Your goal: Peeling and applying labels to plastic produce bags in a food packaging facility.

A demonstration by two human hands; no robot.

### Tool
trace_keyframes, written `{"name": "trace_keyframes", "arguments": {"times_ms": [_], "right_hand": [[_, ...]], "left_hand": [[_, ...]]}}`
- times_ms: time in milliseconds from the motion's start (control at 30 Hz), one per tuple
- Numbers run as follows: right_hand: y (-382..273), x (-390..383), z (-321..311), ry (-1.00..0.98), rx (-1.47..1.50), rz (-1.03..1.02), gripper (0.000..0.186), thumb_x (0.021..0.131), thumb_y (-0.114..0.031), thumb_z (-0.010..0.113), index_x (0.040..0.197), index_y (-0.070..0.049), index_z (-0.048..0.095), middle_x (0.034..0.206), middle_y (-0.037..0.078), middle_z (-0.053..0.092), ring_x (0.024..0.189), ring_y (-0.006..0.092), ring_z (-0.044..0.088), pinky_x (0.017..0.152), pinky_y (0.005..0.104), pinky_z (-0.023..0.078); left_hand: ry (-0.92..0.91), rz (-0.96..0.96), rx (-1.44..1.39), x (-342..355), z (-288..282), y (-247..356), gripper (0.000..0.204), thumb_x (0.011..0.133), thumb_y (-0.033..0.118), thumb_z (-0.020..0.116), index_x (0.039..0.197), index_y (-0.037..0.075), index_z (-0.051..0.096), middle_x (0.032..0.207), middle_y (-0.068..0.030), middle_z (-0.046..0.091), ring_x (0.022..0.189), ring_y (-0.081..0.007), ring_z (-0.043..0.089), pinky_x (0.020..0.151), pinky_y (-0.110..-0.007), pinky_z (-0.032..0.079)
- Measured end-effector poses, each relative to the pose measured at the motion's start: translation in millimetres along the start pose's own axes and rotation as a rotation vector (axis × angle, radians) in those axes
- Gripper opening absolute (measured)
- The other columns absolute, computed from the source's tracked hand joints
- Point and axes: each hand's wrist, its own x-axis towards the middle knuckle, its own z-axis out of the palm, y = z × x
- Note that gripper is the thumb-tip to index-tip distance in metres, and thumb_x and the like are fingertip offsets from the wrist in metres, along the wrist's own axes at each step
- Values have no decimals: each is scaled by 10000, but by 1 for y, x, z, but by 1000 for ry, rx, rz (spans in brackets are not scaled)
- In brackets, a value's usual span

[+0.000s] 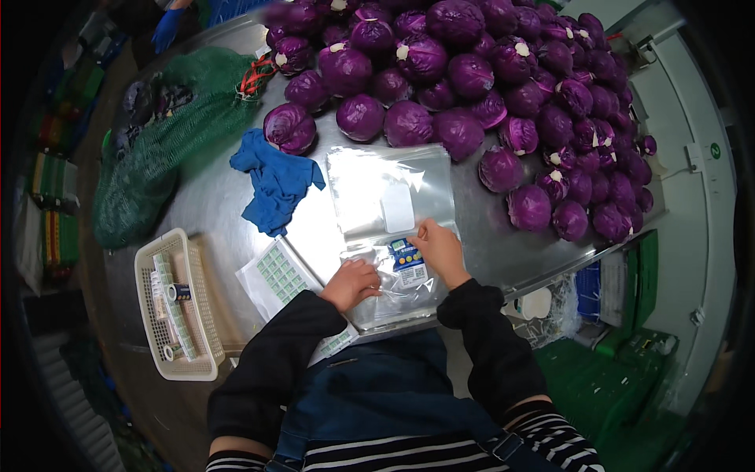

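Fingers (pixel 370 277) curled on clear bag (pixel 393 295); right hand (pixel 440 250) seemingly pinching label (pixel 407 259).

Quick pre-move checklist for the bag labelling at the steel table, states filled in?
1. Left hand pinning the clear bag flat: ok.
2. Right hand on the sticker on that bag: ok.
3. Sticker fully pressed down, no lifted edge: cannot tell.
4. Sticker sheet beside the left hand: ok.
5. Spare bags stacked behind: ok.
6. Red cabbages clear of the bags: not ok, nearest ones touch the stack's far edge.
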Motion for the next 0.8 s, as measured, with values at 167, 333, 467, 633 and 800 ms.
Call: {"name": "trace_keyframes", "arguments": {"times_ms": [167, 333, 467, 633, 800], "right_hand": [[-24, -23, -45, -262, 1070, 57, 156, 933, -123, 691, 873, -33, 579, 700, -19, 582, 612, 54, 552, 551, 218, 418], [-31, -19, -33, -263, 1209, -33, 123, 920, -83, 687, 884, -38, 578, 726, -14, 564, 619, 38, 530, 545, 219, 410], [-2, 7, 25, -60, 554, -134, 187, 824, -93, 716, 929, -32, 574, 747, 71, 612, 673, 214, 618, 614, 353, 471], [24, 7, 23, 85, 65, -189, 364, 735, -207, 788, 1000, -66, 583, 850, 146, 670, 825, 382, 664, 685, 470, 506], [17, -16, -16, 65, 281, -125, 271, 805, -105, 760, 996, -37, 580, 759, 112, 626, 676, 299, 627, 628, 384, 489]], "left_hand": [[166, -574, -648, 11, -7, -12, 194, 966, 191, 619, 963, 4, 670, 812, -78, 668, 735, -197, 621, 703, -329, 490], [956, -723, -893, 44, -67, -14, 231, 1010, 225, 558, 884, 46, 631, 692, 22, 528, 592, -54, 440, 539, -255, 358], [516, -508, -478, 16, -26, -11, 125, 919, 154, 651, 902, 35, 617, 774, -104, 593, 774, -299, 625, 711, -376, 502], [-3, 12, -100, 8, 10, -6, 347, 690, 247, 840, 936, 119, 633, 970, -97, 586, 982, -341, 567, 835, -455, 462], [129, 43, -213, 13, 19, -10, 177, 792, 242, 764, 858, 118, 656, 821, -49, 614, 869, -300, 594, 790, -422, 473]]}}
